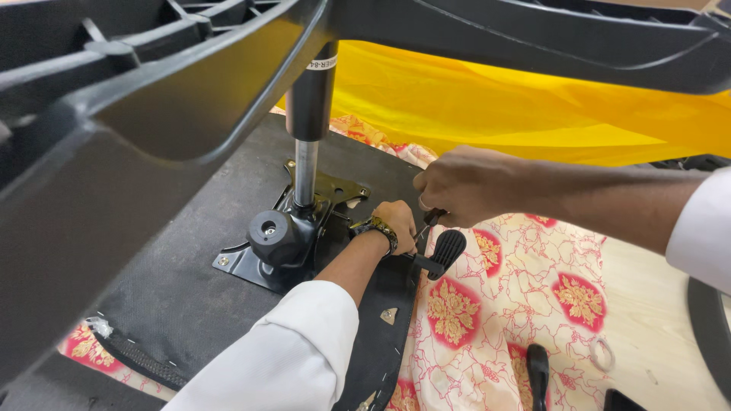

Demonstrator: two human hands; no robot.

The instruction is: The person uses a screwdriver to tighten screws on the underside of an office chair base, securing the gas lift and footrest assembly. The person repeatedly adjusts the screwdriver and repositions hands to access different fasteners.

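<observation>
Two bare hands meet over the far right edge of an upturned black fabric-covered chair seat (190, 251), which lies on a cream cloth printed with red and gold flowers (518, 297). The left hand (396, 224), coming from a white sleeve at the near middle with a dark beaded bracelet (378, 228) at the wrist, is curled closed against the seat edge, just beside a black metal mounting plate (251, 262); what it grips, if anything, cannot be told. The right hand (468, 183), reaching in from the right, is clenched around the top of a slim screwdriver (426, 223) with a dark handle, whose shaft slants down and left toward the left hand. Just below both hands a black ribbed plastic paddle lever (445, 251) sticks out to the right from the seat's edge.

A black and silver gas-lift column (308, 129) rises from the plate, with a round black knob (270, 232) at its near left foot. Wide black plastic legs of the chair base (152, 99) span the top of the view, close to the camera. Behind, far off, bright yellow fabric (495, 99) lies bunched. A black tool handle (537, 369) and a small metal ring (601, 354) rest on the printed cloth at the near right.
</observation>
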